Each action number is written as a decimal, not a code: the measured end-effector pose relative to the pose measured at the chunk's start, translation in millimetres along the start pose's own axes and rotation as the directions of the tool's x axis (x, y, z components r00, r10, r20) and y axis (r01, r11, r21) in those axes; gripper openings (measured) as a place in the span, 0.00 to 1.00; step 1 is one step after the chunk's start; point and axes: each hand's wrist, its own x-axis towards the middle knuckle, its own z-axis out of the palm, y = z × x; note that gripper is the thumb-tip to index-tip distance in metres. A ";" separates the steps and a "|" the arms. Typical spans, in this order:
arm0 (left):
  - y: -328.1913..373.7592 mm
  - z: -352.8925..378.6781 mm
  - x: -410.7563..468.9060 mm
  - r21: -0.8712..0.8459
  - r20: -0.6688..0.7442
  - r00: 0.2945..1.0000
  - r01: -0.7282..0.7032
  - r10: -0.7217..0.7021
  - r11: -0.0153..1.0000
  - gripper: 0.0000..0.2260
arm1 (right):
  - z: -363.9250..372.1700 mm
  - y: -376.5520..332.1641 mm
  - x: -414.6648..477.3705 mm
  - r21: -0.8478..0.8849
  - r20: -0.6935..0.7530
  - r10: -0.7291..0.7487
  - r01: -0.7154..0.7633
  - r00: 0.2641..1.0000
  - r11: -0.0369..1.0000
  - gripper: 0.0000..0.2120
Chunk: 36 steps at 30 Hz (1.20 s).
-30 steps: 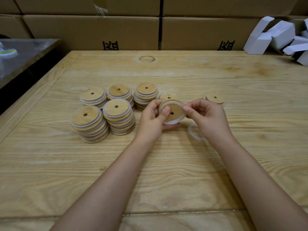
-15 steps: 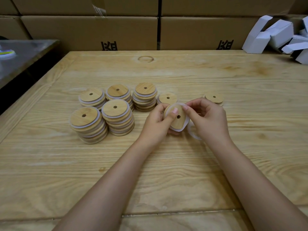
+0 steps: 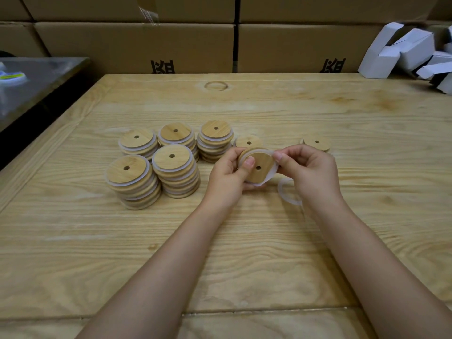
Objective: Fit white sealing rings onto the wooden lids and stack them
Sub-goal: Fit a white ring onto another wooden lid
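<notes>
Lid (image 3: 258,168), pale holed wood, white ring (image 3: 272,175) partly on, pinched by left hand (image 3: 226,178) and right hand (image 3: 311,172).

Left grip (image 3: 227,177), right grip (image 3: 310,172) — short rounded fingernails (image 3: 249,162); forearms (image 3: 159,265) bare.

Holed wooden lid (image 3: 256,167), tilted, white sealing ring (image 3: 273,170) partly stretched round it, spare ring (image 3: 285,195) flat at 4 o'clock, five ringed stacks (image 3: 172,157) at 9 o'clock

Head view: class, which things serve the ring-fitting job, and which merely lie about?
In use: round wooden lid in left hand; white sealing ring pinched by right hand; spare white ring; stacks of ringed wooden lids.
Lying about: brown cardboard boxes; white folded cartons.
</notes>
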 end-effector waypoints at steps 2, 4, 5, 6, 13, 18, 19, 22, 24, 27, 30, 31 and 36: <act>0.2 -0.9 0.7 -0.016 -0.001 1.000 0.004 -0.004 1.000 0.04 | -0.6 -0.4 0.7 0.012 0.024 0.006 -0.006 1.000 1.000 0.04; 0.4 -1.8 0.8 -0.033 0.007 1.000 0.010 -0.010 0.999 0.04 | -1.2 -0.8 1.2 0.014 0.050 0.013 -0.014 0.999 1.000 0.04; 0.3 -2.3 0.6 -0.042 0.015 1.000 0.015 -0.015 0.999 0.04 | -1.6 -0.8 1.1 0.018 0.061 0.018 -0.019 0.998 1.000 0.04; 0.1 -2.7 0.6 -0.047 0.022 1.000 0.021 -0.020 0.999 0.04 | -2.1 -0.6 0.8 0.024 0.067 0.020 -0.022 0.998 0.999 0.04; 0.4 -5.5 2.3 -0.109 -0.001 0.999 0.035 -0.035 0.993 0.03 | 4.8 1.8 -5.2 -0.165 -0.011 -0.107 0.104 0.994 0.981 0.07; -1.1 -5.6 3.6 -0.110 -0.017 0.999 0.034 -0.036 0.993 0.03 | 7.3 3.3 -8.8 -0.219 -0.068 -0.153 0.135 0.986 0.966 0.07; -1.0 -5.8 3.8 -0.109 -0.022 0.999 0.032 -0.034 0.994 0.03 | 7.7 3.2 -8.5 -0.212 -0.069 -0.141 0.124 0.988 0.969 0.07; -0.5 -6.4 4.0 -0.115 -0.035 0.999 0.034 -0.038 0.993 0.03 | 9.0 2.2 -7.2 -0.145 -0.063 -0.067 0.057 0.996 0.988 0.06; -0.2 -6.6 3.9 -0.125 -0.039 0.998 0.037 -0.042 0.992 0.04 | 9.1 0.8 -6.2 -0.089 -0.054 -0.019 0.014 0.998 0.996 0.05; 1.1 -7.0 3.4 -0.140 -0.040 0.998 0.040 -0.046 0.989 0.05 | 9.6 -1.5 -5.7 -0.013 -0.042 0.023 -0.024 0.999 1.000 0.04; 2.1 -7.7 3.4 -0.149 -0.035 0.998 0.051 -0.057 0.988 0.05 | 9.9 -2.7 -5.4 0.025 -0.040 0.031 -0.030 0.999 0.999 0.05; 2.3 -7.8 3.2 -0.150 -0.032 0.998 0.054 -0.059 0.987 0.06 | 9.8 -3.0 -5.5 0.033 -0.037 0.032 -0.031 0.999 0.999 0.05; 4.5 -9.4 3.2 -0.178 -0.004 0.996 0.092 -0.094 0.980 0.09 | 6.9 -5.1 -4.6 0.061 0.029 0.030 -0.032 0.999 0.998 0.03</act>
